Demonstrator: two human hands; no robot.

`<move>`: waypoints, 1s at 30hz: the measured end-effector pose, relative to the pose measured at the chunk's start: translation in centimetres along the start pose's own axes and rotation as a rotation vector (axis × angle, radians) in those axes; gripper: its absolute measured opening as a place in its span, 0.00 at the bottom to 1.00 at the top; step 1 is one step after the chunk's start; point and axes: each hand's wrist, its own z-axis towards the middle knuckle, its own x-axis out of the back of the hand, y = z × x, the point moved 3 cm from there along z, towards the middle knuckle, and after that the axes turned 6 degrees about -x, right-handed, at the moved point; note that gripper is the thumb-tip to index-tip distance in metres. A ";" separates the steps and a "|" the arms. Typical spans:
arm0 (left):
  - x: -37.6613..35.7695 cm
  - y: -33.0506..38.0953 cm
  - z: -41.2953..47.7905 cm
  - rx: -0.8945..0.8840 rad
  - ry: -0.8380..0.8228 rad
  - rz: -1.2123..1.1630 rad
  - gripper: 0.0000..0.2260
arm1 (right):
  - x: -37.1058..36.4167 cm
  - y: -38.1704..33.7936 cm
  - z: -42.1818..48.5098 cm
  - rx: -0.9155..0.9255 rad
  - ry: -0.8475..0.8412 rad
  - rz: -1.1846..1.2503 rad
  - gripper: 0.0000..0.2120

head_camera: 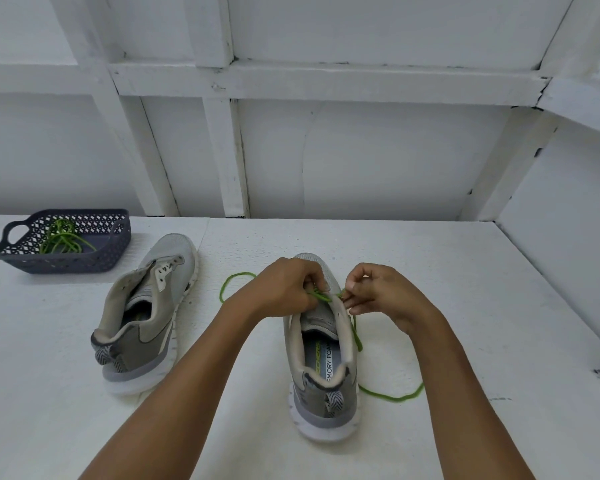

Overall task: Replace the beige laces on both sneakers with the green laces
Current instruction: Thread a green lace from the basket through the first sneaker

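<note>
Two hands threading green lace (pixel 390 396) into the right sneaker (pixel 321 344); slipping and uneven ends are the likely risks.
Far left, basket (pixel 66 263) holds the spare lace (pixel 63 237); left sneaker (pixel 146 317) shows bare eyelets, not started. Neither hand seems to pin the worked shoe to the surface (pixel 465 306), so a hard pull may drag it; near-right tail looks longer than far-left loop. Pose: left hand (pixel 284 289) fingers curled, pinching lace over the tongue; right hand (pixel 378 292) fingers pinch lace at right eyelet row.
</note>
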 end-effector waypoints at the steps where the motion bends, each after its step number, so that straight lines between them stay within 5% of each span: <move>1: 0.0 -0.1 0.0 0.005 0.001 -0.007 0.10 | 0.2 -0.1 0.1 -0.008 0.025 0.060 0.08; 7: 0.2 -0.3 -0.3 0.011 0.023 -0.012 0.11 | 1.4 -0.4 0.3 0.016 0.073 0.813 0.12; 9: 0.3 -0.4 -0.4 0.009 0.029 -0.005 0.11 | 2.2 -0.3 0.2 -0.010 0.120 0.754 0.11; 15: 0.6 -0.5 -0.5 0.018 0.048 0.031 0.11 | 1.2 0.1 -0.7 -0.014 -0.125 -0.300 0.07; 21: 0.6 -0.7 -0.8 0.040 0.063 0.034 0.13 | 0.4 -0.5 -0.5 0.077 -0.106 -0.207 0.08; 26: 0.6 -0.9 -1.3 0.068 0.074 0.017 0.14 | 0.9 -1.8 -0.5 0.119 -0.142 0.703 0.14; 28: 0.7 -1.0 -1.4 0.079 0.074 0.007 0.14 | 1.5 -1.6 -0.4 0.062 -0.063 0.698 0.12; 30: 0.7 -1.1 -1.5 0.088 0.078 -0.006 0.14 | 2.1 -0.9 0.0 0.018 0.006 0.381 0.10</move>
